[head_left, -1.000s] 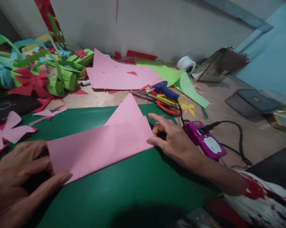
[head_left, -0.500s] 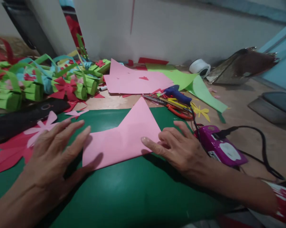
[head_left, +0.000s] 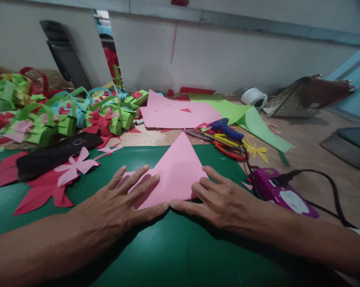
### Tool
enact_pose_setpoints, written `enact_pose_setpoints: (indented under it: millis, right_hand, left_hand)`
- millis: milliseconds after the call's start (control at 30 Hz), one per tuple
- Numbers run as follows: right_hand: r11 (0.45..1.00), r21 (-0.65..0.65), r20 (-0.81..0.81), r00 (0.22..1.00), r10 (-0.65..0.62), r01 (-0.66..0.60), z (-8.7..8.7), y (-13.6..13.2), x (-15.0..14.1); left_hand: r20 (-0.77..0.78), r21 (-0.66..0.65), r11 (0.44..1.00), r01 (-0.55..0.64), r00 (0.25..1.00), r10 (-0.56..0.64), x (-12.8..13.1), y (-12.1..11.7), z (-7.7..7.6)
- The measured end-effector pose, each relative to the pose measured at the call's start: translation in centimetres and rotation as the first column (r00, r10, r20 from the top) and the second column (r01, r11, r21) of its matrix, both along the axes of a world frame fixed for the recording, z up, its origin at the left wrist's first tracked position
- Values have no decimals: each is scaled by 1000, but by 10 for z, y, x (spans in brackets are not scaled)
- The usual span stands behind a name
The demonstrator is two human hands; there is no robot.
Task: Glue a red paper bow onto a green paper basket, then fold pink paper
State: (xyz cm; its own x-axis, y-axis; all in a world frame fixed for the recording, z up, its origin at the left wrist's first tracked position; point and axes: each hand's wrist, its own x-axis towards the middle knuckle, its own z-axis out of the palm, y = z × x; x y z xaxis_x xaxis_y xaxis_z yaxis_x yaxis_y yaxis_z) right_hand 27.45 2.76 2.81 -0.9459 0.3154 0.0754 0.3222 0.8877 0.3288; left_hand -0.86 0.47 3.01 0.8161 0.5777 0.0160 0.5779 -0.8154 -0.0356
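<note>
A folded pink paper [head_left: 177,167] lies on the green mat, its pointed corner facing away from me. My left hand [head_left: 122,195] rests flat across the left part of the paper with its fingers spread, hiding much of that side. At the right edge my right hand [head_left: 218,197] has its fingers curled against the paper. Both thumbs meet at the near folded edge. Beyond the point lie scissors [head_left: 232,151] with red-orange handles and a blue glue gun [head_left: 227,128].
Green paper baskets [head_left: 66,125] crowd the far left. A black phone [head_left: 58,155] and pink paper flowers [head_left: 76,165] lie nearer. Pink sheets [head_left: 180,115] lie at the back. A purple power strip [head_left: 283,193] with cables sits right, beyond the green mat [head_left: 180,247].
My left hand has moved right onto the paper, and its thumb now meets my right thumb. My right thumb has come to the near edge. The view has tilted up slightly.
</note>
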Motion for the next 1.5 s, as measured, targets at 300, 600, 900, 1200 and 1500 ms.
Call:
enact_pose_setpoints:
  millis: [300, 600, 900, 1200, 1500]
  right_hand:
    - [999, -49, 51, 999, 11, -8, 1, 0, 1]
    - [989, -139, 36, 999, -37, 42, 5, 2, 11]
    - [992, -7, 70, 990, -122, 123, -4, -9, 47]
    - [983, 104, 59, 986, -156, 149, -6, -19, 59]
    - [982, 162, -84, 993, -79, 92, -22, -9, 59]
  left_hand:
    - [-5, -51, 997, 58, 998, -59, -4, 1, 3]
    - [1, 150, 989, 20, 1000, -20, -16, -5, -12]
    - [28, 232, 972, -36, 999, 30, -54, -17, -42]
    - [194, 145, 950, -276, 950, 246, -75, -43, -56]
    - [21, 92, 963, -255, 967, 254, -80, -54, -15]
